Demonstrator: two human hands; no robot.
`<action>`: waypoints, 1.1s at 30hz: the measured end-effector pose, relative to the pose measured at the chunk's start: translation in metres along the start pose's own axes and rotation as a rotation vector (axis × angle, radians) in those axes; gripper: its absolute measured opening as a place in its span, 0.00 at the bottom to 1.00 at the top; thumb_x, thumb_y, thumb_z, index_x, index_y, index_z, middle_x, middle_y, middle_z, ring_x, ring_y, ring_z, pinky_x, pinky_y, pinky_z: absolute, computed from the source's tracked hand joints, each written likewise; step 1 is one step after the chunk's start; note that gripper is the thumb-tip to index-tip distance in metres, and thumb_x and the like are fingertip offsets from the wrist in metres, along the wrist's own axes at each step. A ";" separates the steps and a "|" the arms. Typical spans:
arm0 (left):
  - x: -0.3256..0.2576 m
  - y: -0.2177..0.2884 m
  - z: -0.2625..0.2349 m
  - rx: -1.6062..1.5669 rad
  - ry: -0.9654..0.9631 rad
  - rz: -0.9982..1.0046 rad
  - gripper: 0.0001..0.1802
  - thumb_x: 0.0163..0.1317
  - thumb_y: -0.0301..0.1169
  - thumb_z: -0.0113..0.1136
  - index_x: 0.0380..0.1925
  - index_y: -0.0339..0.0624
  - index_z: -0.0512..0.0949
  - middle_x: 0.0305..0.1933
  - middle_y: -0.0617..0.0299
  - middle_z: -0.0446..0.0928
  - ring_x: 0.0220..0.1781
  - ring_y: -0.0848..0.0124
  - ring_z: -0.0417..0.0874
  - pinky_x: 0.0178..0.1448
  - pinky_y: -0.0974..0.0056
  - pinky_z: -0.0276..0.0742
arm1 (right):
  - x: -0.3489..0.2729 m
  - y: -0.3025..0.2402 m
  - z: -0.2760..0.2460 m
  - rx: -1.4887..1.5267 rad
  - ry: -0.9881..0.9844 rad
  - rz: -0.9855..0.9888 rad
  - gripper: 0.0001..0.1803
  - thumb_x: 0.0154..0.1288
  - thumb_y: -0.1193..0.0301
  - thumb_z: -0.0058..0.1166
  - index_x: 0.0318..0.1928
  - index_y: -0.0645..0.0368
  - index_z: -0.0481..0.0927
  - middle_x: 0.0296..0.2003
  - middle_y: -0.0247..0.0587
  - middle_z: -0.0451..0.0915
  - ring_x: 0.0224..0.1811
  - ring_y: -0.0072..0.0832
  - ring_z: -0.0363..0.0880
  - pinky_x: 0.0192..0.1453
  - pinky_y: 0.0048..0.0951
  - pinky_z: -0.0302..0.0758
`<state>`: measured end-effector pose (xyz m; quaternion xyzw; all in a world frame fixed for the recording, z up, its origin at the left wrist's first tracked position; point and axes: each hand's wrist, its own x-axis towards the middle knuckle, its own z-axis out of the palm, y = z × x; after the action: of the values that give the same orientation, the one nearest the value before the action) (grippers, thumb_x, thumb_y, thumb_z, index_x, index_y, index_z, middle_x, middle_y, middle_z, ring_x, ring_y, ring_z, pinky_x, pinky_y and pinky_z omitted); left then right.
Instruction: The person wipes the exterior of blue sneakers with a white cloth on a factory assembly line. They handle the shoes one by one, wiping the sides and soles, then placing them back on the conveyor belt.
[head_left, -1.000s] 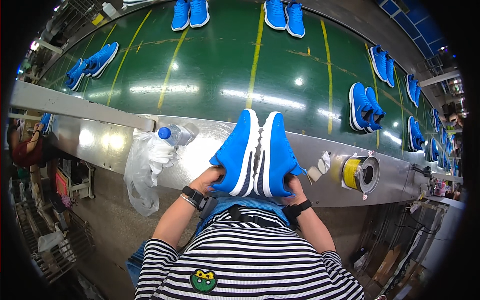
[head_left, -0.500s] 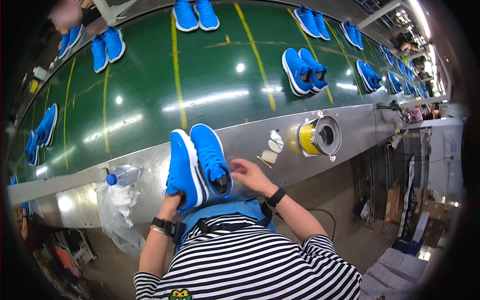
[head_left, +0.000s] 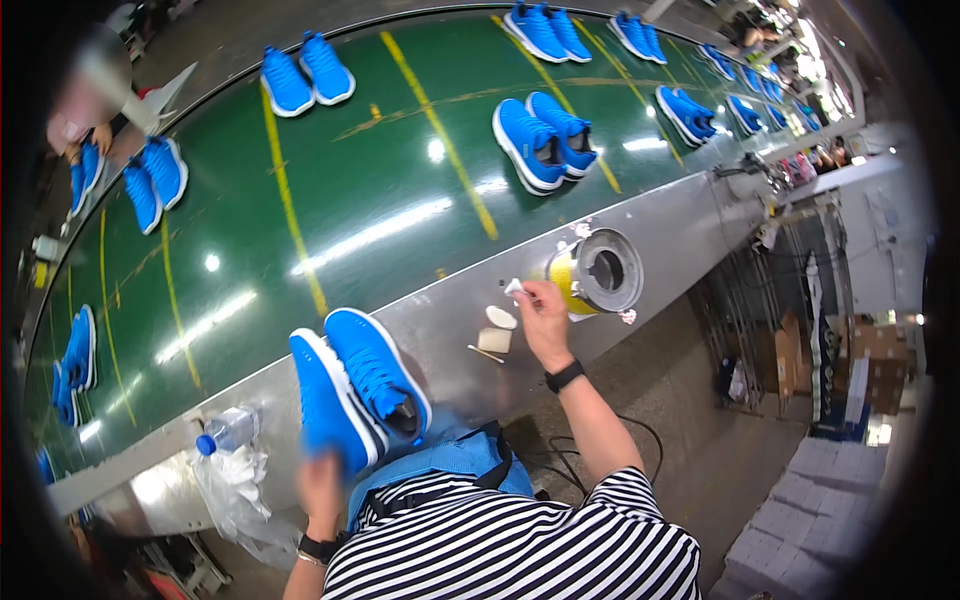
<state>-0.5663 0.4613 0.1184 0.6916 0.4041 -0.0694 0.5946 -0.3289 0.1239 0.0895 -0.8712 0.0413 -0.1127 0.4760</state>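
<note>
At the near metal ledge, my left hand (head_left: 321,488) grips the heel of a blue sneaker (head_left: 330,395) with a white sole; the hand is smeared by motion. Right against it rests a second blue sneaker (head_left: 372,365), its laces and dark opening facing up. My right hand (head_left: 546,327) is away to the right, pinching a crumpled white wipe (head_left: 515,288) between thumb and fingers. Below that hand lie a white oval pad (head_left: 501,317), a beige block (head_left: 494,341) and a cotton swab (head_left: 486,354). Just right of the fingers stands a round metal can (head_left: 606,272) with a yellow side.
Beyond the ledge (head_left: 440,300) runs a green conveyor belt (head_left: 390,200) with yellow lines, carrying several pairs of blue sneakers (head_left: 535,145). A bottle with a blue cap (head_left: 230,430) and a plastic bag (head_left: 235,490) are at the left, beside a pale rail (head_left: 125,465). Another person's hand (head_left: 100,138) is at far left.
My right hand has left the sneakers' side, moved right and picked up the white wipe. My left hand still holds the sneaker. The view has turned and shifted.
</note>
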 end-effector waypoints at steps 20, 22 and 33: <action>-0.002 0.031 0.015 0.236 -0.133 0.166 0.14 0.56 0.28 0.58 0.18 0.39 0.65 0.18 0.72 0.62 0.22 0.83 0.59 0.23 0.73 0.55 | 0.077 0.050 -0.114 -0.603 -0.109 0.093 0.06 0.46 0.74 0.58 0.29 0.61 0.80 0.27 0.50 0.78 0.34 0.46 0.77 0.39 0.40 0.72; -0.008 0.047 0.002 0.132 -0.165 0.069 0.14 0.57 0.28 0.57 0.18 0.42 0.63 0.18 0.75 0.59 0.22 0.85 0.57 0.21 0.73 0.52 | 0.075 0.049 -0.111 -0.611 -0.098 0.081 0.07 0.47 0.74 0.56 0.30 0.61 0.80 0.28 0.52 0.78 0.33 0.48 0.77 0.39 0.41 0.72; -0.030 0.040 -0.055 0.048 -0.377 -0.055 0.18 0.57 0.32 0.59 0.16 0.42 0.62 0.18 0.75 0.57 0.22 0.84 0.54 0.21 0.73 0.52 | -0.058 -0.119 -0.032 0.179 -0.269 -0.021 0.04 0.60 0.76 0.53 0.36 0.61 0.78 0.30 0.27 0.75 0.31 0.13 0.70 0.37 0.16 0.69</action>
<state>-0.5819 0.4971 0.1820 0.6689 0.3025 -0.2238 0.6410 -0.3971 0.1727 0.1966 -0.8330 -0.0419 -0.0031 0.5516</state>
